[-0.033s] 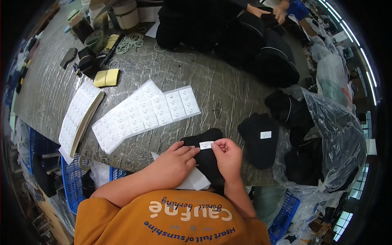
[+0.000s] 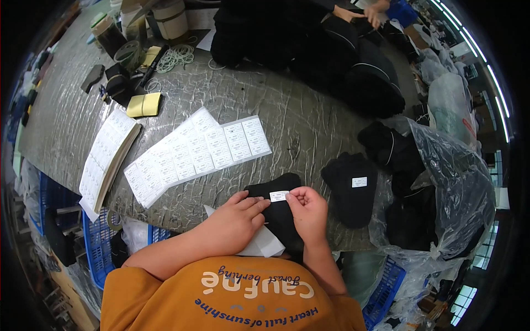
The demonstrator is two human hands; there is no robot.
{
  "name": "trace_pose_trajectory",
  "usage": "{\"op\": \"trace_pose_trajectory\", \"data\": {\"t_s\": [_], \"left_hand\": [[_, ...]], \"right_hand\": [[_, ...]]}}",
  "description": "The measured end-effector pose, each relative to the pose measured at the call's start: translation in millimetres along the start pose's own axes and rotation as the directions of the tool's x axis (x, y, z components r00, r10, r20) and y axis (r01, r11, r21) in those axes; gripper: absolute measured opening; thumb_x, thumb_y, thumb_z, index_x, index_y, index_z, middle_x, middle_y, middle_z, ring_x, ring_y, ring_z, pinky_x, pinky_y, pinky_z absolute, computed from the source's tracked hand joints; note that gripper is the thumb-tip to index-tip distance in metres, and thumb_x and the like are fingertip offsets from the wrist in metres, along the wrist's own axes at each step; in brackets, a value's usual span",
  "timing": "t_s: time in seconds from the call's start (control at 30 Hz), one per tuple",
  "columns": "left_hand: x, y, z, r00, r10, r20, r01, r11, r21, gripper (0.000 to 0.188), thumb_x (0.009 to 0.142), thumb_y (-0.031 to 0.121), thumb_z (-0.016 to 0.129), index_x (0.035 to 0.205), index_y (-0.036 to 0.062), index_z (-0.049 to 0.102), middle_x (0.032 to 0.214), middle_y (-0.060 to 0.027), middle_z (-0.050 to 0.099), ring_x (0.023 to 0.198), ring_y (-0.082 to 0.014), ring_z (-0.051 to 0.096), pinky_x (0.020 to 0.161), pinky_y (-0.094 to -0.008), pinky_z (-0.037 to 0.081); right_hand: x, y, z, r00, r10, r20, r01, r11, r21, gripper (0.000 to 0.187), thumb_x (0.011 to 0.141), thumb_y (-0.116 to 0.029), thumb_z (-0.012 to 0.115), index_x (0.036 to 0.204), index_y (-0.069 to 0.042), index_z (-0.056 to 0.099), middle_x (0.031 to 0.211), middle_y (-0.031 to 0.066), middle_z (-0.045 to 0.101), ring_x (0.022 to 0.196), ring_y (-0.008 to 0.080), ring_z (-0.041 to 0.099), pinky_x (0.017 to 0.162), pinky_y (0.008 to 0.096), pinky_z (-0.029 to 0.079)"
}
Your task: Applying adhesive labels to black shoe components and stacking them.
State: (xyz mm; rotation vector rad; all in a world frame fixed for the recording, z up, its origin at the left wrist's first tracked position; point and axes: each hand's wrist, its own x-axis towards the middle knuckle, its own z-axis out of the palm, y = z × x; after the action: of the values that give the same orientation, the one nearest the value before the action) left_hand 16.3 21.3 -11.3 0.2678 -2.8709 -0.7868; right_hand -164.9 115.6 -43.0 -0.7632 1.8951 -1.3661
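Observation:
In front of me lies a flat black fabric piece (image 2: 284, 218) with a rounded far end. A small white label (image 2: 279, 196) is on it near that end. My right hand (image 2: 307, 212) pinches the label's right end between thumb and forefinger. My left hand (image 2: 234, 223) lies flat with fingers stretched out over the piece's left side, fingertips by the label's left end. A white sheet (image 2: 264, 243), partly hidden, sticks out under my left hand and forearm. To the right, a similar black piece (image 2: 349, 204) bears a white label (image 2: 359, 182).
Printed label sheets (image 2: 199, 154) overlap left of centre, beside a thick paper stack (image 2: 107, 160). Yellow paper (image 2: 144, 105), cord (image 2: 175, 58) and jars (image 2: 106, 34) sit beyond. Bundled black goods (image 2: 309, 47) fill the back; a co-worker's hands (image 2: 375, 14) touch them. Clear plastic (image 2: 452, 176) drapes the right.
The co-worker's hands at the back have shifted slightly. My own hands, the label and the black piece look the same.

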Motion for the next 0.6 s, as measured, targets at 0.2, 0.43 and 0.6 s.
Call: {"op": "trace_pose_trajectory", "data": {"t_s": [0.2, 0.43, 0.6], "left_hand": [[-1.3, 0.9, -3.0, 1.000, 0.001, -0.002, -0.001, 1.000, -0.002, 0.017, 0.084, 0.012, 0.053, 0.087, -0.0039, 0.060, 0.130, -0.0200, 0.055, 0.123, -0.0333, 0.051, 0.109, -0.0499, 0.034], [-1.3, 2.1, -3.1, 1.000, -0.010, 0.012, 0.009, 1.000, 0.005, 0.018, 0.084, 0.012, 0.053, 0.089, -0.0044, 0.060, 0.131, -0.0201, 0.055, 0.125, -0.0325, 0.050, 0.110, -0.0496, 0.033], [-1.5, 2.3, -3.4, 1.000, -0.010, 0.024, 0.010, 1.000, 0.008, 0.019, 0.085, 0.012, 0.053, 0.090, -0.0046, 0.060, 0.132, -0.0202, 0.054, 0.125, -0.0328, 0.050, 0.111, -0.0494, 0.032]], "right_hand": [[3.4, 0.4, -3.7, 0.998, 0.061, 0.025, -0.063, 0.995, 0.076, 0.003, 0.087, 0.000, 0.064, 0.087, 0.002, 0.063, 0.073, -0.0017, 0.061, 0.062, 0.0016, 0.052, 0.055, 0.0182, 0.042], [3.9, -0.8, -2.6, 0.994, 0.090, 0.057, -0.095, 0.991, 0.098, 0.003, 0.088, -0.001, 0.064, 0.086, 0.001, 0.062, 0.072, -0.0020, 0.060, 0.061, 0.0012, 0.051, 0.054, 0.0177, 0.041], [3.7, -1.9, 0.6, 0.997, 0.073, 0.039, -0.076, 0.993, 0.087, 0.004, 0.088, -0.001, 0.064, 0.086, 0.002, 0.062, 0.073, -0.0016, 0.061, 0.062, 0.0014, 0.051, 0.055, 0.0182, 0.042]]}}
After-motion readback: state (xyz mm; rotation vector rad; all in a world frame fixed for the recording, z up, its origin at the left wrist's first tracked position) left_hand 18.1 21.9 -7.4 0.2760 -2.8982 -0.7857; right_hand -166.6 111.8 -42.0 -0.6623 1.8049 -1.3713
